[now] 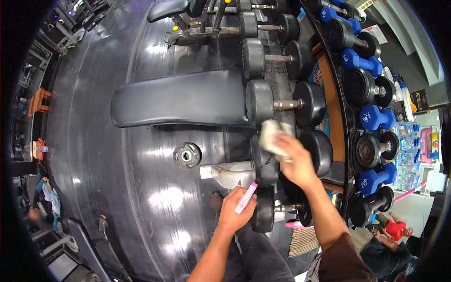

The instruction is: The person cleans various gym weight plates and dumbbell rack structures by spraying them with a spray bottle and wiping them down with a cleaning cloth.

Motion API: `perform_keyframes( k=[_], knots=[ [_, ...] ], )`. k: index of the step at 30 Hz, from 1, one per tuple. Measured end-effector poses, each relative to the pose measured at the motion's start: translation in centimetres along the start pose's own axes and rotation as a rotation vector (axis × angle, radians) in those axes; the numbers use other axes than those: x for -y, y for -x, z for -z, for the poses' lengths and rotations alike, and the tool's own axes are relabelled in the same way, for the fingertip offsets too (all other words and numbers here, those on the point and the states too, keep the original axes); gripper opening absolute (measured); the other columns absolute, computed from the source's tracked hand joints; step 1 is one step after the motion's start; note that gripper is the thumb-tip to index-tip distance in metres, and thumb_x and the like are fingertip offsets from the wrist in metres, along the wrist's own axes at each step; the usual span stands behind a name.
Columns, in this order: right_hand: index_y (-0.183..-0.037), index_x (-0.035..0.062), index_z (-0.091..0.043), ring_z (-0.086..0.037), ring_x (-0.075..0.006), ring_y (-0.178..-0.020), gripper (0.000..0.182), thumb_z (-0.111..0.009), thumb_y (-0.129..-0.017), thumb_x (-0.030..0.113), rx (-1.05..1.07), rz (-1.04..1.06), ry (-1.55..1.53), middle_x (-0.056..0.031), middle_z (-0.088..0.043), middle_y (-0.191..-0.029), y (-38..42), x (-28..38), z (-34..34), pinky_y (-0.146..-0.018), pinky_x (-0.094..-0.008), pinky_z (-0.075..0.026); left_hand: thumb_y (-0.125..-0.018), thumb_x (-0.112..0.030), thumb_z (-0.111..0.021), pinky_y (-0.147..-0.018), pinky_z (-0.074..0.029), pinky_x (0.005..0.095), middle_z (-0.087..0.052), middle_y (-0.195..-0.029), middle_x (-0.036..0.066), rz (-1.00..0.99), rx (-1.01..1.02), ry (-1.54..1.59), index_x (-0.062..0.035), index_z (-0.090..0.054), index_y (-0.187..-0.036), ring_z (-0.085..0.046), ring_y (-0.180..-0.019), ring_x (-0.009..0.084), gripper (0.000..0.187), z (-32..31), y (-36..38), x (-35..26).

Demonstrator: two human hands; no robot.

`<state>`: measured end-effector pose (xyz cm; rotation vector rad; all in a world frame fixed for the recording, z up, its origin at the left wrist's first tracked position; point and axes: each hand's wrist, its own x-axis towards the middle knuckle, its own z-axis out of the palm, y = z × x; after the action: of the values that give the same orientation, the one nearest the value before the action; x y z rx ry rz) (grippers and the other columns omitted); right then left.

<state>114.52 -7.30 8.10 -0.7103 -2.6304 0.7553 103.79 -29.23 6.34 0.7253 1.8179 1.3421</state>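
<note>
My right hand [297, 160] is closed on a pale cloth [271, 136]. The cloth lies at the edge of a black dumbbell [264, 162] in the row, near its handle. Lower down, my left hand [233, 209] wraps round a white tube with a pink cap [246, 198], beside the dumbbell's outer head. What the tube contains cannot be made out. Just below is another black dumbbell [263, 210] with a metal handle. Above the cloth sits a further large dumbbell [260, 102].
A black padded bench [178, 99] stands left of the row. A round weight plate [187, 155] lies on the dark floor [159, 197]. At right, a shelf holds blue dumbbells [371, 117] and water bottles [406, 155]. Other people [397, 230] appear at lower right.
</note>
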Motion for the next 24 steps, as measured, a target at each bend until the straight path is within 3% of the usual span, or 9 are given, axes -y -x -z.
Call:
perform_keyframes(
  k=[2, 5, 6, 8, 11, 16, 19, 22, 24],
  knots=[
    [-0.125, 0.0025, -0.066, -0.056, -0.0363, -0.131, 0.058, -0.072, -0.068, -0.004, 0.160, 0.135, 0.082, -0.0159, -0.063, -0.135, -2.0, -1.2, -3.6, -0.112, -0.0464, -0.045, -0.086, -0.007, -0.070, -0.069, -0.052, 0.0363, -0.065, -0.084, 0.013, -0.013, -0.023, 0.011, -0.0009, -0.068, -0.092, -0.065, -0.074, 0.0284, 0.009, 0.6, 0.2, 0.8],
    [-0.127, 0.0046, -0.065, -0.052, -0.0328, -0.136, 0.061, -0.072, -0.067, -0.001, 0.197, 0.097, 0.111, -0.0143, -0.062, -0.137, -0.1, 0.2, -4.0, -0.114, -0.0453, -0.043, -0.088, -0.007, -0.071, -0.067, -0.050, 0.0343, -0.063, -0.084, 0.011, -0.040, -0.021, -0.022, -0.0008, -0.068, -0.093, -0.063, -0.072, 0.0247, 0.009, 2.5, 0.4, 2.3],
    [-0.130, 0.0083, -0.064, -0.052, -0.0291, -0.137, 0.065, -0.072, -0.066, 0.002, 0.233, 0.216, 0.213, -0.0113, -0.060, -0.140, 1.8, -0.3, -4.3, -0.117, -0.0472, -0.040, -0.088, -0.007, -0.071, -0.067, -0.050, 0.0339, -0.063, -0.084, 0.011, -0.054, -0.021, -0.036, -0.0007, -0.068, -0.093, -0.063, -0.072, 0.0241, 0.009, 3.2, 0.4, 2.5],
    [-0.133, 0.0102, -0.062, -0.052, -0.0263, -0.137, 0.067, -0.071, -0.067, 0.004, 0.337, 0.331, 0.336, -0.0083, -0.059, -0.141, 5.3, 0.8, -3.7, -0.119, -0.0507, -0.034, -0.086, -0.006, -0.070, -0.070, -0.051, 0.0349, -0.064, -0.086, 0.012, -0.038, -0.023, -0.049, -0.0007, -0.068, -0.093, -0.065, -0.075, 0.0271, 0.008, 4.8, 0.4, 1.9],
    [-0.130, 0.0086, -0.063, -0.053, -0.0244, -0.137, 0.050, -0.063, -0.080, 0.010, 0.339, 0.446, 0.409, -0.0077, -0.060, -0.139, 4.1, 1.1, -2.9, -0.116, -0.0524, -0.037, -0.083, -0.003, -0.068, -0.076, -0.054, 0.0373, -0.067, -0.089, 0.015, -0.020, -0.030, -0.063, -0.0012, -0.068, -0.091, -0.069, -0.082, 0.0327, 0.008, 6.1, 0.1, 2.0],
    [-0.114, 0.0015, -0.067, -0.064, -0.0352, -0.115, 0.035, -0.064, -0.079, 0.003, 0.170, 0.014, 0.204, -0.0158, -0.067, -0.123, -5.6, -0.8, -6.9, -0.103, -0.0449, -0.051, -0.085, -0.006, -0.068, -0.070, -0.051, 0.0329, -0.065, -0.085, 0.012, 0.010, -0.031, -0.064, -0.0008, -0.068, -0.091, -0.065, -0.076, 0.0244, 0.008, 5.0, 0.6, 4.0],
    [-0.107, -0.0013, -0.068, -0.066, -0.0369, -0.109, 0.029, -0.063, -0.080, 0.001, 0.490, -0.270, 0.215, -0.0182, -0.069, -0.114, -9.1, -0.1, -6.7, -0.095, -0.0443, -0.055, -0.085, -0.006, -0.068, -0.070, -0.050, 0.0327, -0.065, -0.085, 0.012, 0.032, -0.029, -0.056, -0.0006, -0.068, -0.091, -0.065, -0.076, 0.0241, 0.008, 4.1, 0.7, 4.8],
    [-0.112, 0.0008, -0.069, -0.065, -0.0338, -0.114, 0.032, -0.062, -0.081, 0.004, 0.120, 0.065, 0.213, -0.0160, -0.068, -0.120, -4.0, -0.2, -7.0, -0.099, -0.0452, -0.052, -0.086, -0.007, -0.069, -0.071, -0.050, 0.0330, -0.065, -0.085, 0.012, 0.046, -0.036, -0.077, -0.0004, -0.067, -0.092, -0.064, -0.075, 0.0237, 0.008, 3.8, 1.1, 5.0],
    [-0.116, 0.0041, -0.069, -0.063, -0.0284, -0.119, 0.035, -0.059, -0.083, 0.008, 0.131, 0.178, 0.308, -0.0097, -0.067, -0.127, 2.0, 1.6, -6.5, -0.106, -0.0477, -0.046, -0.087, -0.007, -0.069, -0.071, -0.051, 0.0333, -0.065, -0.085, 0.012, 0.055, -0.037, -0.082, -0.0004, -0.067, -0.092, -0.064, -0.075, 0.0237, 0.008, 4.2, 1.3, 4.7]
  ],
)
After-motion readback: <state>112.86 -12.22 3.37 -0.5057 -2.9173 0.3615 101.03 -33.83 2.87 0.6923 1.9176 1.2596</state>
